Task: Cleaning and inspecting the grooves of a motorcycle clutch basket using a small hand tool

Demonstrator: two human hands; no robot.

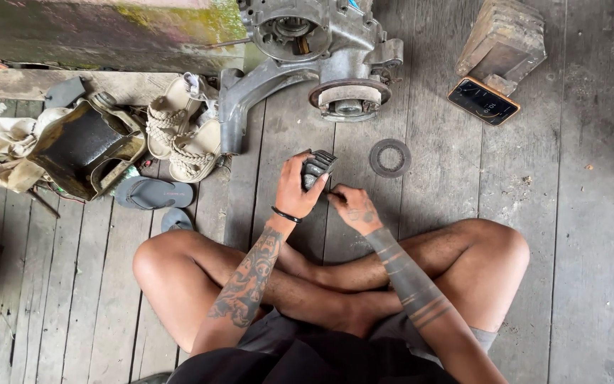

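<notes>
Both hands busy: left hand (pixel 295 190) grip wraps finned cylinder (pixel 317 169); right hand (pixel 354 208) pinches small tool against it.

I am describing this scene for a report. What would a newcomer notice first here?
First, the left hand gripping a dark finned metal part at the centre, while the right hand touches its side. Behind them stands a large grey engine casing; a flat ring lies on the plank floor.

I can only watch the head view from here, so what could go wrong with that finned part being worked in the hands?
1. The left hand alone holds the dark finned part in mid-air; it might slip onto the bare legs.
2. The right hand pokes close to the left fingers; a slip could jab them.
3. The ring disc lies loose on the gapped plank floor.
</notes>
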